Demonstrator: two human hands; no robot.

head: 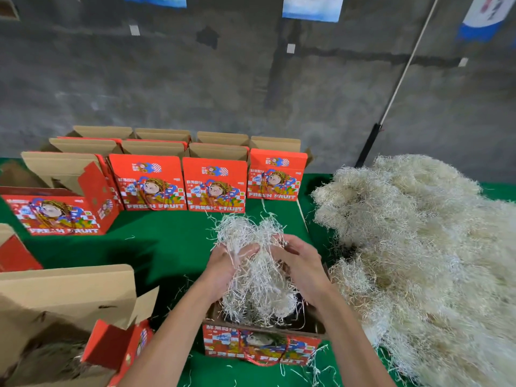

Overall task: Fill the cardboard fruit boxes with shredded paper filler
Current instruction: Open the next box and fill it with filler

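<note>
Paper clump (251, 258): clutched in left grip (223, 263) and right grip (300, 263) above near box (259, 346); loose strands may spill onto tabletop (167, 247).

Even, fairly bright overhead light on my feed; soft shadows pool on the green table cloth (173, 247). Wide-angle bending curves the edges, and detail looks slightly soft throughout.

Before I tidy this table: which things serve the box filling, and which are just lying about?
In use: left hand, right hand, paper clump, open box, filler heap, waiting boxes.
Lying about: leaning pole, wall posters.
</note>
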